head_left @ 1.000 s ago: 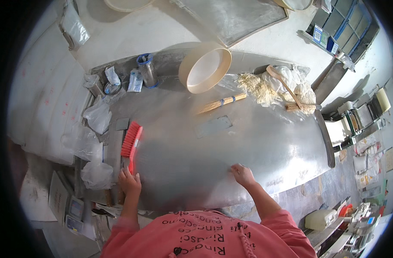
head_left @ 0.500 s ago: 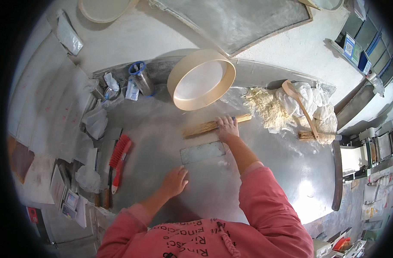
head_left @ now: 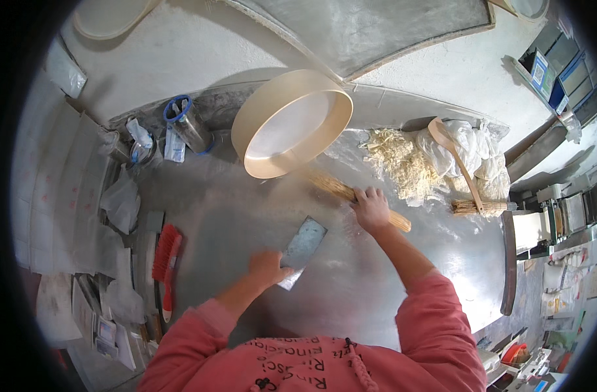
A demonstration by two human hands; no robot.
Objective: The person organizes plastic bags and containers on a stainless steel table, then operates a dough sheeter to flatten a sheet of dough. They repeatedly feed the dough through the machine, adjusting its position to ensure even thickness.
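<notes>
While the person's right hand point(head_left: 372, 209) is wrapped around a long, straw-coloured bundled brush point(head_left: 336, 188), its handle end juts out past the fingers toward the lower right and its splayed tip points up and left, near the sieve; I can't tell whether the two touch. The left hand point(head_left: 265, 266) grips a thin grey rectangular plate point(head_left: 305, 242) by its left edge, thumb over the near part, most of the plate reaching beyond the fingers up and to the right, above the grey metal tabletop point(head_left: 370, 294).

Just behind the brush tip, a round, pale wooden sieve point(head_left: 247, 124) stands tilted, its white inner face turned toward us. To its left, a shiny metal cylinder with a blue rim point(head_left: 195, 134) has a few pale items poking up at its mouth, too small to name. Beside it sits a blue-and-white packet point(head_left: 175, 145).

Over on the right, translucent white plastic bags point(head_left: 455, 145) bulge with something pale, beside a loose heap of pale-yellow shreds point(head_left: 399, 163). A long-handled wooden spoon point(head_left: 456, 160) leans across the bags. At far left lies a red-bristled brush with a red handle point(head_left: 166, 258).
</notes>
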